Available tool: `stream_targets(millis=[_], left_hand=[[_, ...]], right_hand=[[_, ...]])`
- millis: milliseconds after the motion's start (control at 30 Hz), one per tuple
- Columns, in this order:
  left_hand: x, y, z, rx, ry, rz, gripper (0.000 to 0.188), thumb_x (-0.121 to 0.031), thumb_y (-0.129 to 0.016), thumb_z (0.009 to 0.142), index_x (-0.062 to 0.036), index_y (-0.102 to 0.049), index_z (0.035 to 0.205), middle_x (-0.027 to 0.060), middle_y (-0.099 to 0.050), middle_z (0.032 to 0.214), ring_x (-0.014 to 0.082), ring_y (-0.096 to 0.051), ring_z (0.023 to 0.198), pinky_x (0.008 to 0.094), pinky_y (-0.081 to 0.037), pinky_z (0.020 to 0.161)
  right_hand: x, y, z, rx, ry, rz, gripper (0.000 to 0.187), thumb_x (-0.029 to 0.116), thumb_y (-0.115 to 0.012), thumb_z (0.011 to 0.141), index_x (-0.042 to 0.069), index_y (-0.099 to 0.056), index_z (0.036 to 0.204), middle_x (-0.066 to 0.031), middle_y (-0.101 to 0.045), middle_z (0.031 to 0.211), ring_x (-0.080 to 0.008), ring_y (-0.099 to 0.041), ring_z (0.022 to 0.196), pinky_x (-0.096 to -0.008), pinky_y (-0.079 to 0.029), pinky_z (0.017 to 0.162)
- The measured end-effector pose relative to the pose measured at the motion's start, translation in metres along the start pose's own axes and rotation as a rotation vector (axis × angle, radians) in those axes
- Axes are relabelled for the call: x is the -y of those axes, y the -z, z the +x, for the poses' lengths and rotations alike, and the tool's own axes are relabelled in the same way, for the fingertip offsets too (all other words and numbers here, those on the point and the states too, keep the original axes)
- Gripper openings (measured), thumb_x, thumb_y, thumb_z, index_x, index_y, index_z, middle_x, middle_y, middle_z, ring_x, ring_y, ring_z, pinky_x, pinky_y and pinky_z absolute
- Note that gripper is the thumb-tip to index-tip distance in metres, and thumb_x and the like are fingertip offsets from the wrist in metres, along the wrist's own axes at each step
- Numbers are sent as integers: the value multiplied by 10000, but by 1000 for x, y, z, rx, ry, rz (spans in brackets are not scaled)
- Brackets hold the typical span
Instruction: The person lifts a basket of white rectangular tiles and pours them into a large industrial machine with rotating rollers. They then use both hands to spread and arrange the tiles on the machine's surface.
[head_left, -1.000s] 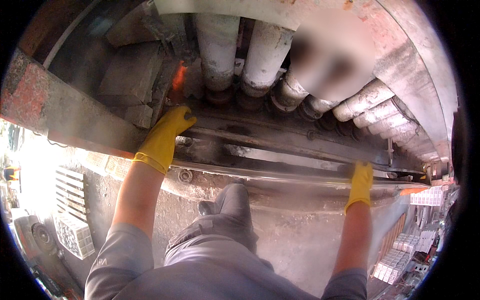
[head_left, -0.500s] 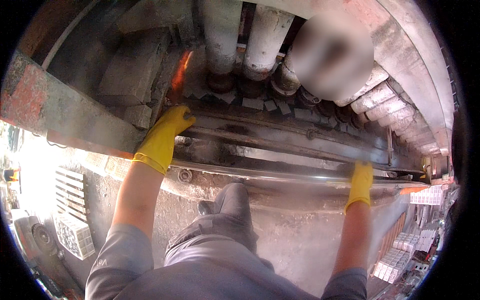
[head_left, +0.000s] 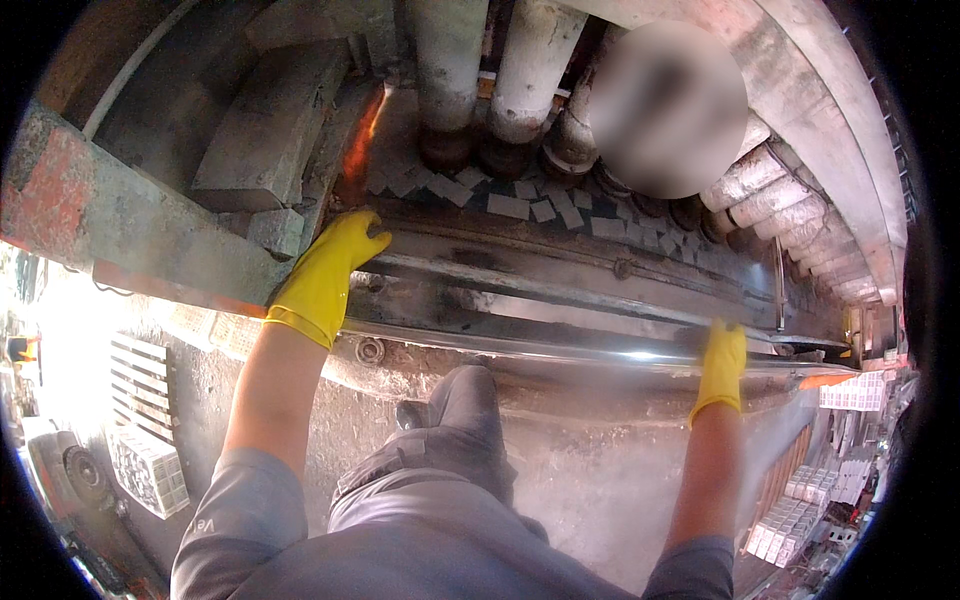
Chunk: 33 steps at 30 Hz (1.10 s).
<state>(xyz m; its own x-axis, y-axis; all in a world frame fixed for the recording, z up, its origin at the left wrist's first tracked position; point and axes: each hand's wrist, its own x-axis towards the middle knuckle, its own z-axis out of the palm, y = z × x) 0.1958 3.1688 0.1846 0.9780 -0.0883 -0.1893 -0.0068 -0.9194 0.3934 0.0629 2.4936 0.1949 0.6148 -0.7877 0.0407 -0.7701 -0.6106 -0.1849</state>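
Note:
My left hand (head_left: 325,277), in a yellow glove, rests on the left end of a long shiny metal rail (head_left: 560,350) that runs across a dirty machine frame. My right hand (head_left: 722,362), also in a yellow glove, grips the same rail further right. Beyond the rail lies a conveyor of grey rollers (head_left: 790,225) with small pale tiles (head_left: 520,200) lying on it. An orange glow (head_left: 358,150) shows from a gap just above my left hand. My bent knee in grey trousers (head_left: 465,420) is below the rail.
Thick grey pipes (head_left: 485,75) rise at the top. A concrete block (head_left: 270,130) sits at the upper left. A wooden pallet (head_left: 140,375) lies on the floor at left, and stacks of pale tiles (head_left: 800,515) stand at lower right.
The view has tilted so the pipes and rollers sit lower in the picture, showing more of the tiles. Both hands stay in the same places on the rail.

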Motion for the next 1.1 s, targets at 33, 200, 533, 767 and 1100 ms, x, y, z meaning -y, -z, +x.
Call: stream_targets(millis=[33, 200, 533, 767, 1100], left_hand=[[-1, 0, -1, 3, -5, -9, 556, -401, -733, 853, -23, -653, 1254, 218, -671, 1253, 377, -627, 1189, 438, -492, 1014], [1, -2, -15, -13, -8, -17, 557, -405, -736, 852, -21, -658, 1248, 225, -671, 1248, 382, -627, 1185, 446, -490, 1014], [-6, -6, -60, -42, 21, -21, 552, -392, -747, 830, -14, -672, 1225, 235, -679, 1219, 396, -629, 1171, 455, -486, 1009], [6, -20, -77, -82, -30, -6, 466, -372, -740, 845, -57, -688, 1185, 216, -694, 1179, 389, -638, 1142, 459, -491, 977], [10, -29, -102, -93, -45, -10, 447, -359, -744, 832, -58, -696, 1159, 215, -700, 1153, 392, -650, 1113, 457, -500, 950]], right_hand=[[-5, -1, 2, -4, 5, -21, 623, 553, -602, 901, 68, -653, 1289, -193, -687, 1246, -389, -659, 1131, -483, -495, 949], [-10, 2, -8, 34, -23, 14, 624, 548, -604, 900, 70, -647, 1299, -194, -691, 1241, -381, -654, 1149, -479, -488, 964], [-21, 24, -48, 85, -85, 108, 592, 496, -628, 917, 60, -614, 1318, -155, -723, 1077, -304, -729, 727, -421, -584, 586], [-54, 11, -50, 41, -43, 22, 610, 524, -620, 911, 60, -631, 1306, -167, -719, 1157, -337, -723, 944, -452, -556, 804], [-74, 16, -67, 41, -31, -14, 609, 535, -615, 901, 66, -646, 1287, -180, -698, 1224, -371, -664, 1122, -471, -502, 938]])
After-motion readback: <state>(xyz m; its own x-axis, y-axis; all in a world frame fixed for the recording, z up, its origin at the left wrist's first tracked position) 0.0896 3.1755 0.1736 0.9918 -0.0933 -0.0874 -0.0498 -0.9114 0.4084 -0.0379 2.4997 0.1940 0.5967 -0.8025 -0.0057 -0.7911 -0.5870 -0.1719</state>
